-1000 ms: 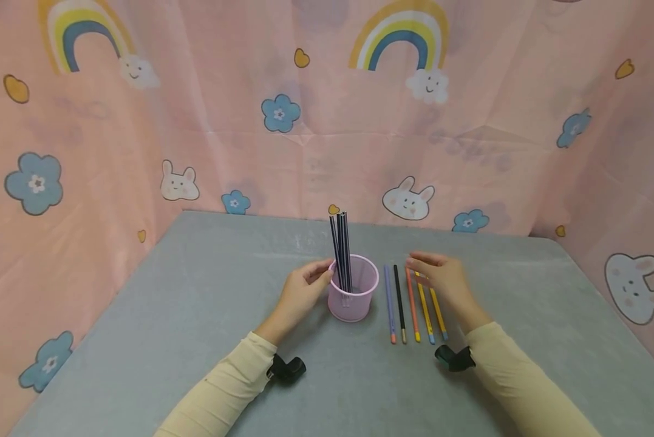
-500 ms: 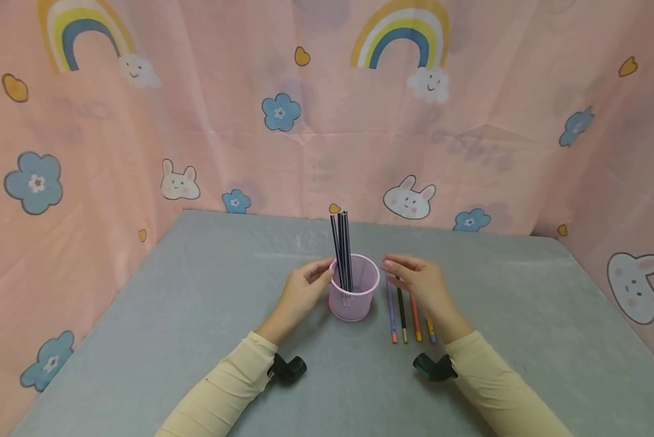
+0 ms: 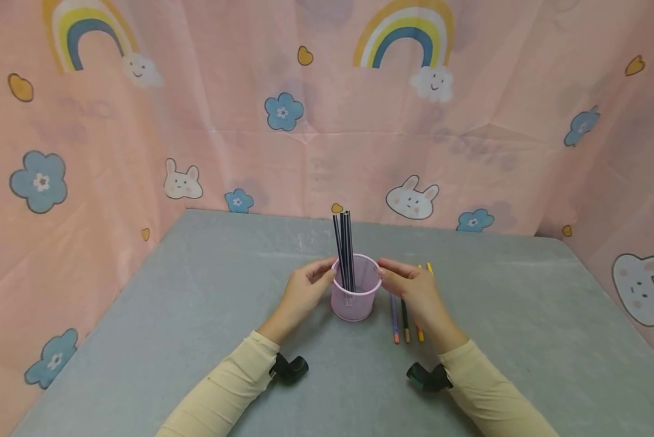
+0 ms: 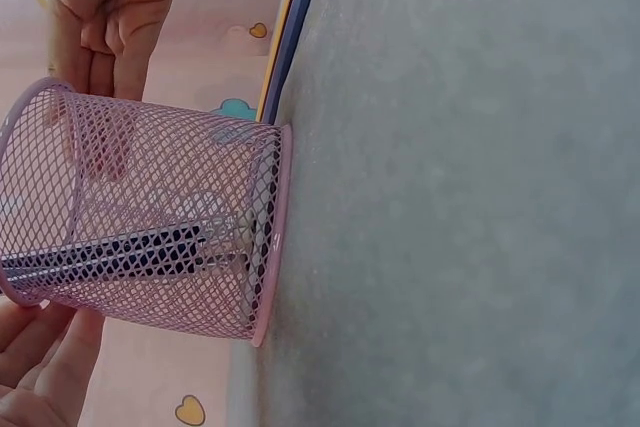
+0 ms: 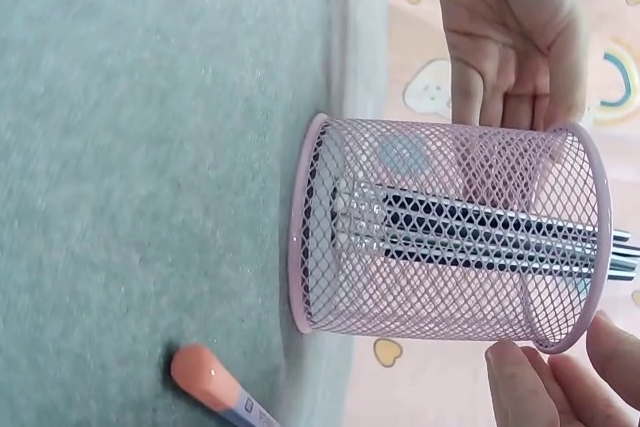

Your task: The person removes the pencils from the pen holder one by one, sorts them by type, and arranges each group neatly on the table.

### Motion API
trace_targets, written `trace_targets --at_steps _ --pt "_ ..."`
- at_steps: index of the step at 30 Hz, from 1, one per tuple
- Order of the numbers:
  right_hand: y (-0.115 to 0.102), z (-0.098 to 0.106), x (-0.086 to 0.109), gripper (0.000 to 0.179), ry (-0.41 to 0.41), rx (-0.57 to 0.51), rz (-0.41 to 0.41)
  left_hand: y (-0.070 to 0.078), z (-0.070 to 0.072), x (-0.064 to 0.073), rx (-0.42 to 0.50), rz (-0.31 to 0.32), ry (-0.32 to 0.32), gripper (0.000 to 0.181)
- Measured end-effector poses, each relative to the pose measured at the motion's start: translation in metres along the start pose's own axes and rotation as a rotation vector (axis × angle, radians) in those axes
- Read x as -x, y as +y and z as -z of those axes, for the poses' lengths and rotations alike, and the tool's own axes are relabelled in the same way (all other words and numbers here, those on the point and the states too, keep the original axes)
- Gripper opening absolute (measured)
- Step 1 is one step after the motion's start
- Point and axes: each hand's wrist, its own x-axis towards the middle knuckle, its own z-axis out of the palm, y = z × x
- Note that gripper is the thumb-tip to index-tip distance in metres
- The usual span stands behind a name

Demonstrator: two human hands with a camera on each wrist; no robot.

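A pink mesh pen holder (image 3: 351,308) stands upright on the grey table. Several thin dark sticks with clear lower ends (image 5: 460,232) lean inside it. My left hand (image 3: 303,291) holds its left side at the rim, thumb in front and fingers behind. On the opposite side, my right hand (image 3: 417,294) grips the rim the same way. Both hands also show on either side of the mesh in the wrist views. Right of the holder lie a purple pencil (image 3: 395,325), a black pencil (image 3: 405,325) and an orange pencil (image 3: 419,332), partly hidden by my right hand.
Tips of yellow pencils (image 3: 429,267) show behind my right hand. A pink patterned curtain (image 3: 327,158) hangs along the table's back and sides. Grey table surface (image 3: 223,267) extends to the left and in front.
My right hand has moved left from above the pencils to the pen holder's right rim and taken hold there. My left hand keeps its grip. The holder stays in about the same place.
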Motion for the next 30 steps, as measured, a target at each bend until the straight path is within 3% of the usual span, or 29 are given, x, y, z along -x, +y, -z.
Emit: trace_targets --at_steps 3,16,25,30 --pt "0.001 0.000 0.001 0.046 0.007 0.009 -0.006 -0.007 -0.002 -0.003 0.003 0.012 0.013 0.032" --pt "0.008 -0.003 0.001 0.048 0.029 -0.005 -0.030 -0.010 -0.002 -0.004 -0.010 0.003 0.016 0.030" --pt "0.009 -0.003 0.000 0.047 0.022 -0.019 -0.019 0.002 0.002 -0.005 -0.051 0.062 0.012 0.033" --pt "0.009 -0.003 0.002 0.045 0.032 -0.020 -0.013 0.007 0.007 -0.009 -0.032 0.096 0.041 0.038"
